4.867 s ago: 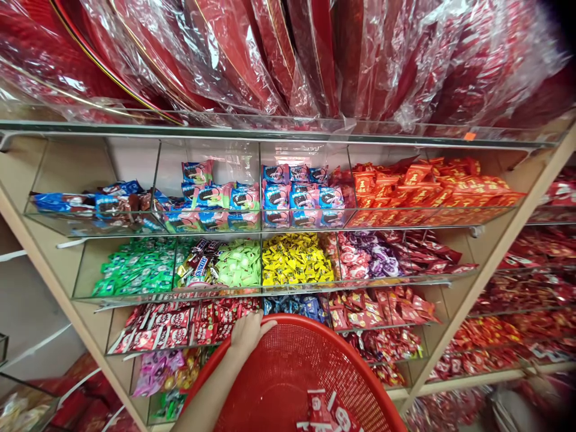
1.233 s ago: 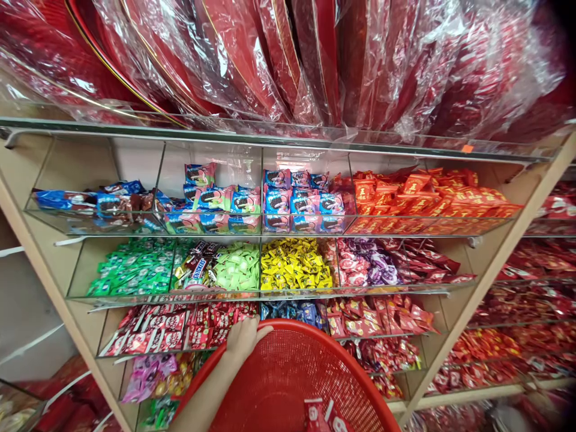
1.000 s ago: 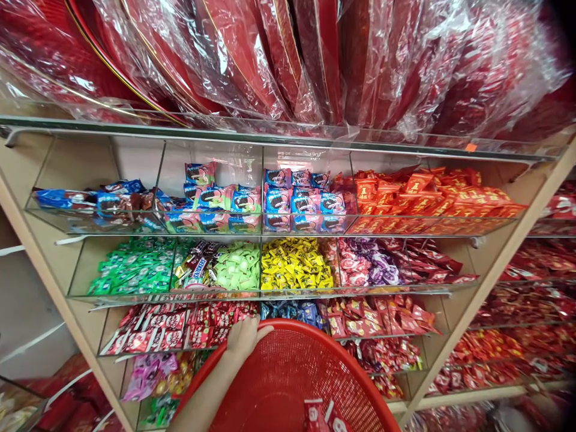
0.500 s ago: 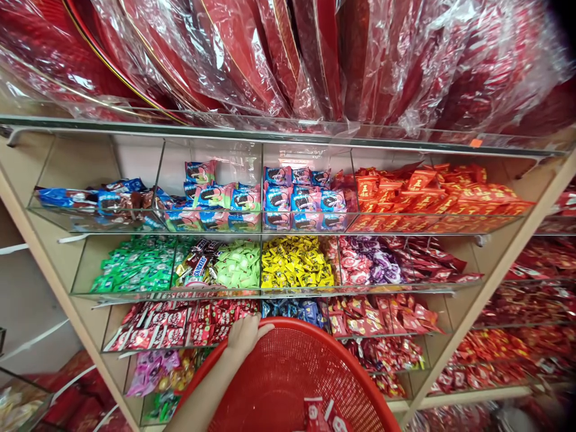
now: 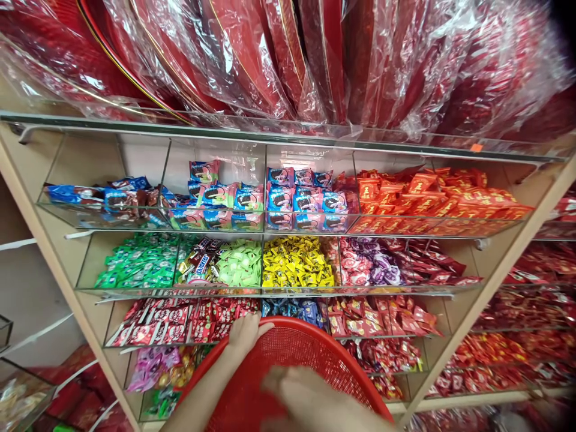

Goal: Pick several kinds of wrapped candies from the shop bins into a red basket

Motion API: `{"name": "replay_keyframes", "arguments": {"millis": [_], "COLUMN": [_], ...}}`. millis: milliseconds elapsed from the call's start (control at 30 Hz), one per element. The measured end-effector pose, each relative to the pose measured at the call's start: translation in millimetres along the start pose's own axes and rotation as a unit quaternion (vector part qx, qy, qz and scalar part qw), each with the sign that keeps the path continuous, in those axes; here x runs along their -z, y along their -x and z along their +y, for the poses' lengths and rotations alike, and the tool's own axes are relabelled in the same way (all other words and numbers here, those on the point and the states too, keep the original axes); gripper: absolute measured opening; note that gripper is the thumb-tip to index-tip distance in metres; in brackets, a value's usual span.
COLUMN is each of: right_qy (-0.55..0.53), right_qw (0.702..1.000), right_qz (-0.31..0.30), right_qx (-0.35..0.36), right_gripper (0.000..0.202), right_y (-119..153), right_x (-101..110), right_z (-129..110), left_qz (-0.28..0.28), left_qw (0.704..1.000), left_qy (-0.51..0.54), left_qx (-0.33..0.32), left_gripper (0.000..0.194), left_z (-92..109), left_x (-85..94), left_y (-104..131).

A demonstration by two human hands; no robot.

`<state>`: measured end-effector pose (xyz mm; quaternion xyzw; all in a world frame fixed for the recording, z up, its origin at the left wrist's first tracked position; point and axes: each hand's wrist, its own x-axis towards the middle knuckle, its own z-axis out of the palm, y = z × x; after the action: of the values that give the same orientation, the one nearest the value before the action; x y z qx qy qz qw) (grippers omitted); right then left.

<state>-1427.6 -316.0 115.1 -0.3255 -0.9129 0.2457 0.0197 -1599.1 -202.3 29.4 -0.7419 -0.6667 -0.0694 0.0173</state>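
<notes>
A large red plastic basket (image 5: pixel 360 366) with mesh walls fills the lower middle of the head view. My left hand (image 5: pixel 245 332) is closed over its far rim, on the left part. My right hand (image 5: pixel 292 390) hangs over the basket's opening, smeared by motion, so its fingers cannot be made out. The inside of the basket below that hand is mostly hidden. Just beyond the rim are blue wrapped sweets (image 5: pixel 297 311) and red-and-white packets (image 5: pixel 166 318) on a glass shelf.
Glass-fronted shelves hold yellow sweets (image 5: pixel 297 261), green sweets (image 5: pixel 137 261), blue-and-pink cookie packs (image 5: pixel 308 198) and orange-red packets (image 5: pixel 418 189). Plastic-wrapped red items (image 5: pixel 252 60) stand on top. A wooden side panel (image 5: pixel 490 276) separates another stocked shelf unit at right.
My right hand has come into view over the basket, covering the red packets seen inside it earlier. My left hand stays on the rim. The view has shifted slightly.
</notes>
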Motion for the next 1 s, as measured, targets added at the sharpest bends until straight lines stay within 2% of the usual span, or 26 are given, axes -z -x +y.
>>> {"name": "replay_keyframes", "arguments": {"millis": [67, 133, 200, 300, 433, 567, 733, 900, 1000], "right_qy": [0.03, 0.055, 0.085, 0.141, 0.21, 0.22, 0.203, 0.16, 0.136], "right_qw": [0.99, 0.967, 0.947, 0.921, 0.901, 0.902, 0.905, 0.909, 0.91], "right_qz": [0.139, 0.247, 0.304, 0.34, 0.321, 0.285, 0.304, 0.344, 0.357], "right_qx": [-0.012, -0.028, -0.065, -0.13, -0.203, -0.241, -0.216, -0.174, -0.161], "right_gripper": [0.03, 0.03, 0.03, 0.034, 0.043, 0.039, 0.022, 0.02, 0.017], "right_y": [-5, -10, -17, -29, -45, -54, -56, -55, -54], "right_x": [41, 81, 111, 137, 145, 143, 144, 151, 153], "right_z": [12, 31, 53, 84, 105, 111, 124, 141, 144], "left_qz": [0.002, 0.003, 0.005, 0.012, 0.017, 0.003, -0.01, -0.02, -0.022], "left_qw": [1.0, 1.0, 1.0, 1.0, 1.0, 1.0, 1.0, 1.0, 0.999], "left_qy": [0.0, 0.0, -0.003, -0.008, -0.003, 0.0, 0.011, 0.017, 0.018], "left_qx": [0.0, -0.002, -0.004, -0.004, -0.005, 0.005, 0.009, 0.013, 0.015], "left_gripper": [0.06, 0.059, 0.06, 0.06, 0.06, 0.06, 0.061, 0.063, 0.063], "left_z": [0, 0, -1, -2, -2, 0, 1, 1, 1], "left_x": [-0.4, -0.6, -0.8, -1.7, -1.3, 2.4, 6.3, 6.8, 5.9], "left_y": [0, 0, 0, 0, 0, 1, 2, 2, 2]}}
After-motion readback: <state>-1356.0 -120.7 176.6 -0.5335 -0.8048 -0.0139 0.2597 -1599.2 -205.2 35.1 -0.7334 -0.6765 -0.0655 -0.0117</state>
